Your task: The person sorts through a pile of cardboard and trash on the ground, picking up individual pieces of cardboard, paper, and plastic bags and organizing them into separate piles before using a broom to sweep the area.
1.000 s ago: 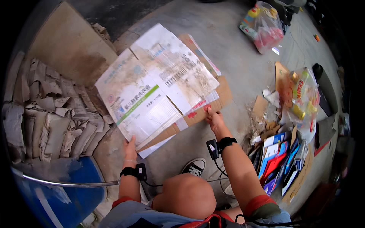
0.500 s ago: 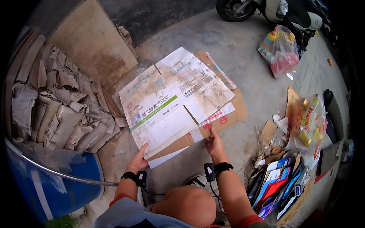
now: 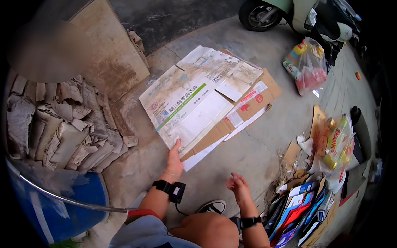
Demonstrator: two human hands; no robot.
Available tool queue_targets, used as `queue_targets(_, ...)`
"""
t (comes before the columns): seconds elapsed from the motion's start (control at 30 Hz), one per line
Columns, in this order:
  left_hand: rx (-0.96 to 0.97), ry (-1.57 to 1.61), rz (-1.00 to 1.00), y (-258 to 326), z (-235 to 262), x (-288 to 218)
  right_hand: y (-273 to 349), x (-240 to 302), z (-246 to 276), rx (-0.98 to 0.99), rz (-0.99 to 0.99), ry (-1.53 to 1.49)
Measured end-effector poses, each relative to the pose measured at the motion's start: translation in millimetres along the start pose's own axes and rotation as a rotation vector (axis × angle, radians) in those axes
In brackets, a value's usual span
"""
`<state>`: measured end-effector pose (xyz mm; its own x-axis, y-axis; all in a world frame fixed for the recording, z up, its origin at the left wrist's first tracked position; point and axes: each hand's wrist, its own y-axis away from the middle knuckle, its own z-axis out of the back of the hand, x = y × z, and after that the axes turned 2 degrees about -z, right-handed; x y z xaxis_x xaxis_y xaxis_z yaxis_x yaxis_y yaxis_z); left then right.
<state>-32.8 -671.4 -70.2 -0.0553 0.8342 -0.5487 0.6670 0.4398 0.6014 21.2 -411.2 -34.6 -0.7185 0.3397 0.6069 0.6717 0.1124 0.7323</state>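
Several flattened cardboard boxes [image 3: 194,118] form a loose stack in front of me, tilted up to the right. A white, dirt-stained sheet with a green stripe lies on top; brown cardboard [image 3: 269,87] sticks out beneath it on the right. My left hand [image 3: 174,163] grips the stack's near left corner, thumb on top and the other fingers hidden underneath. My right hand [image 3: 238,186] is apart from the stack, to the right of its near edge, empty, its fingers loosely bent and apart.
Piled worn cardboard [image 3: 70,128] stands at the left above a blue drum [image 3: 70,206]. A stained board [image 3: 111,53] leans at the back. Clear bags of packaging [image 3: 308,68] and upright flattened boxes [image 3: 295,206] are on the right. A scooter [image 3: 302,20] stands far right.
My right hand has let go of the stack's near edge and drawn back toward me. My left hand, still gripping the corner, has moved right and the stack has shifted right with it.
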Motion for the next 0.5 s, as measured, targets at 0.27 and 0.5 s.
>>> queue_targets(0.27,0.028,-0.188,-0.140,18.7,-0.8,20.3,16.0,7.8,20.7,0.047,-0.036,0.145)
queue_targets(0.5,0.186,-0.053,0.182,14.8,8.3,32.4,-93.8,42.6,-34.2,0.150,0.044,-0.200)
